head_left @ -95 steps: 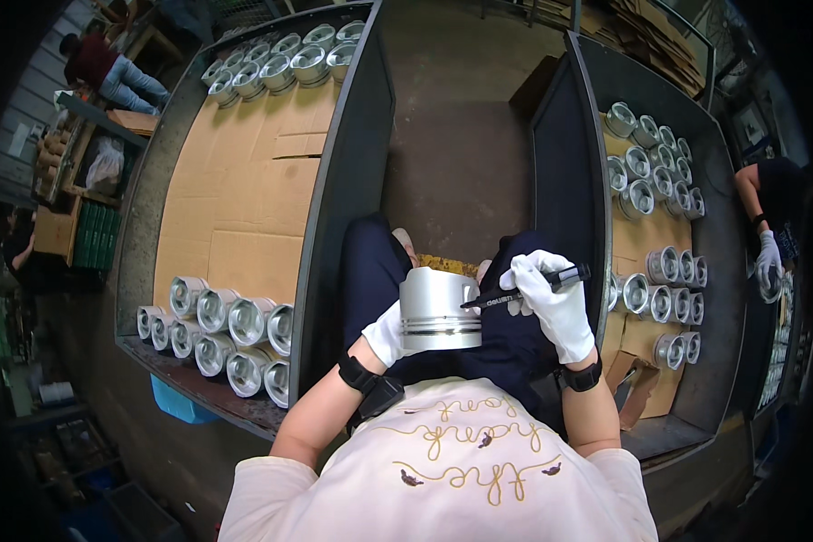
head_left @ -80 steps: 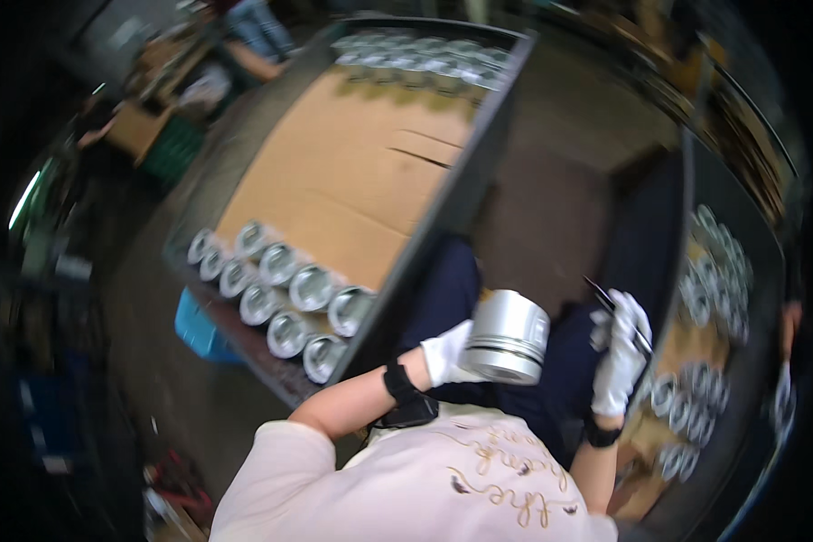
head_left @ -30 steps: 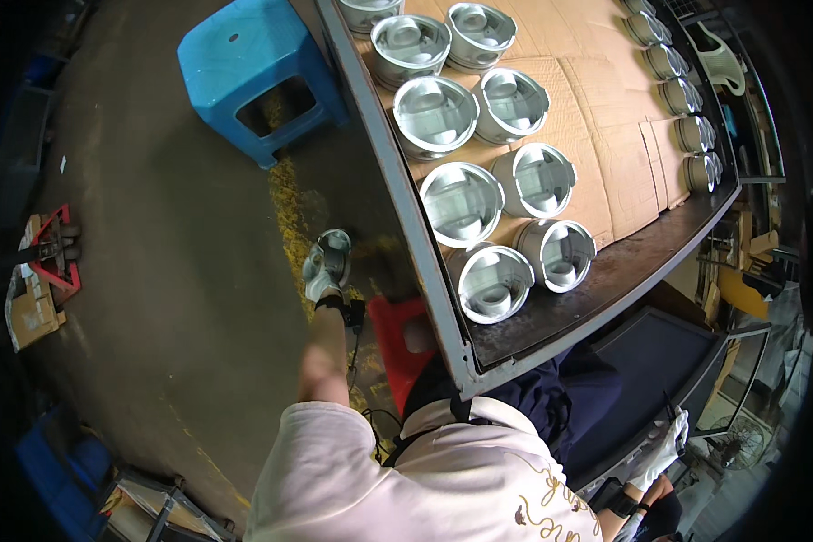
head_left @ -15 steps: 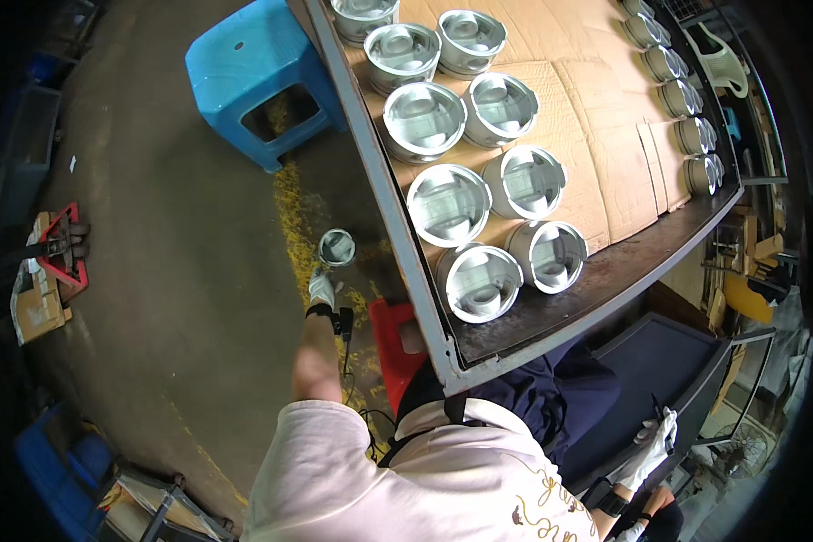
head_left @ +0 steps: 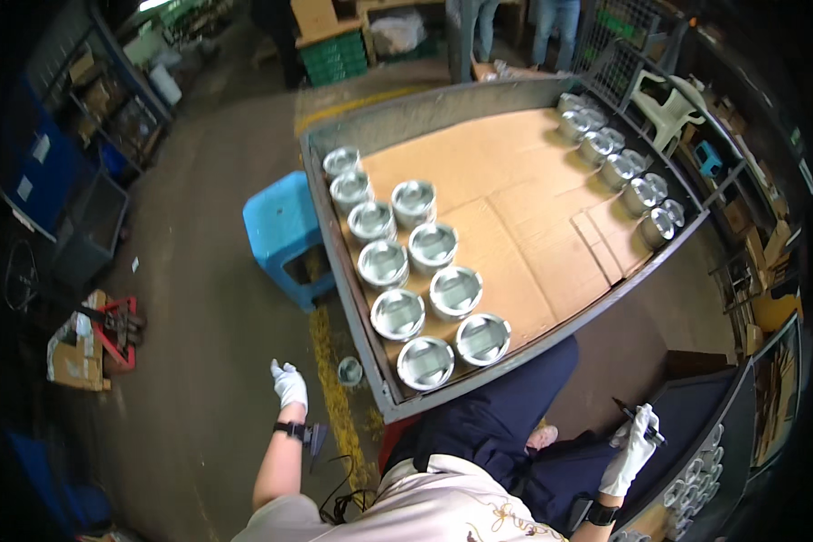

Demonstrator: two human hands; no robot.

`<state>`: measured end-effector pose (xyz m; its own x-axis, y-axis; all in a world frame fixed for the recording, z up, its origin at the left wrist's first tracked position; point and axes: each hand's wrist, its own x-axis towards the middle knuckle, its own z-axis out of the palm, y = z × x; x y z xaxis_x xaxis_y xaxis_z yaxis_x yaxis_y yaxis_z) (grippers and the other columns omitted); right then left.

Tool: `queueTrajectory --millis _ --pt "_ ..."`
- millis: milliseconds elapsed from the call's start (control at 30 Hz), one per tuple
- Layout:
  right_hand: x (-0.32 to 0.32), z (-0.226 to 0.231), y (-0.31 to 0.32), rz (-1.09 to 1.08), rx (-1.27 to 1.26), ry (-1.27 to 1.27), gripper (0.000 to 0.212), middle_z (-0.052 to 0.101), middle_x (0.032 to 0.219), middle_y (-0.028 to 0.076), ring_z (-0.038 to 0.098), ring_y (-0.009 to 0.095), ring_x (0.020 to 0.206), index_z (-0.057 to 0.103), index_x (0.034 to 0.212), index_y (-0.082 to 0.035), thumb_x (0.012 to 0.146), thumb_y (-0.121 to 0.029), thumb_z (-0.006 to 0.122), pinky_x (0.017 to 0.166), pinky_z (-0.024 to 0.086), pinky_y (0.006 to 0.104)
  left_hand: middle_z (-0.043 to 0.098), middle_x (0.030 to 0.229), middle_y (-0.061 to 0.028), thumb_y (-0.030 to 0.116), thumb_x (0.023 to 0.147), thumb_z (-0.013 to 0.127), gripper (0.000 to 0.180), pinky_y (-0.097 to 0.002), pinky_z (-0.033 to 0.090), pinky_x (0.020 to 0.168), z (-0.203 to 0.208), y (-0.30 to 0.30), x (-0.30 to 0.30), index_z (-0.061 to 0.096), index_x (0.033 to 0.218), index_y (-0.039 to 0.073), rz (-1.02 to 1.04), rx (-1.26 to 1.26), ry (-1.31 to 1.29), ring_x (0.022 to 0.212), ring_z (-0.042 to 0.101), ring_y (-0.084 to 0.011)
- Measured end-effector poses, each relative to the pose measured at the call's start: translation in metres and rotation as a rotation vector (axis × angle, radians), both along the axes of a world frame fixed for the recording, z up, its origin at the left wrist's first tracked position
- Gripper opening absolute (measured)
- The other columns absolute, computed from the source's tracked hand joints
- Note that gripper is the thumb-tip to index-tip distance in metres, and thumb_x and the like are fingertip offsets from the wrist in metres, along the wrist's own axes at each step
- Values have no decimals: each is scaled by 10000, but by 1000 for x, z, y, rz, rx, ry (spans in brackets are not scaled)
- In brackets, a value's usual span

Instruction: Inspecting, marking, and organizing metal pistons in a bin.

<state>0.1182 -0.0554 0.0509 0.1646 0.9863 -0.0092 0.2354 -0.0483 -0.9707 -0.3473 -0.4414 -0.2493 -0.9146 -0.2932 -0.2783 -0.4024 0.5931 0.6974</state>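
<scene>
Brown cardboard (head_left: pixel 506 194) covers the bottom of the big metal tray (head_left: pixel 425 128), and I think it is there so the metal does not get scratched. Silver pistons (head_left: pixel 383 264) stand side by side in two rows along the left side, with more pistons (head_left: pixel 620 169) along the right side; lined up like that, they look easy to count and not likely to roll. One lone piston (head_left: pixel 350 370) sits down on the floor, left of the tray and by the yellow line (head_left: pixel 328 348), maybe to keep it apart from the others. My left hand (head_left: pixel 289 388) is just left of it, not touching. Its gloved fingers are loose and stretched out, a bit bent, and hold nothing. My right hand (head_left: pixel 634 452) is well off to the right, with its fingers curled around a black marker pen (head_left: pixel 657 439). The pen pokes out at both ends, so I think I am just carrying it out of the way. The blue stool (head_left: pixel 280 217) stands farther off, close to the tray's left side.
</scene>
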Motion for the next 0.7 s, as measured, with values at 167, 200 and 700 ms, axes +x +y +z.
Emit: queueTrajectory --millis 167,200,700 --pt "14 23 0 128 45 208 131 434 605 -60 373 22 440 557 852 -105 962 -171 584 412 293 213 603 902 -83 159 958 526 528 -298 495 644 324 138 119 306 1434 105 -864 187 142 723 564 -138" --pt "16 26 0 160 59 218 131 436 604 -60 378 23 446 552 846 -110 963 -164 578 422 303 214 577 861 -47 139 960 532 544 -265 480 624 365 159 151 290 1445 98 -1094 217 10 695 521 -91" --pt "52 80 9 496 -91 445 257 501 665 -48 423 26 578 597 907 -40 952 -294 603 521 347 211 657 907 -73 92 921 563 694 -252 479 720 371 330 329 190 1505 75 -2084 566 -291 682 541 -106"
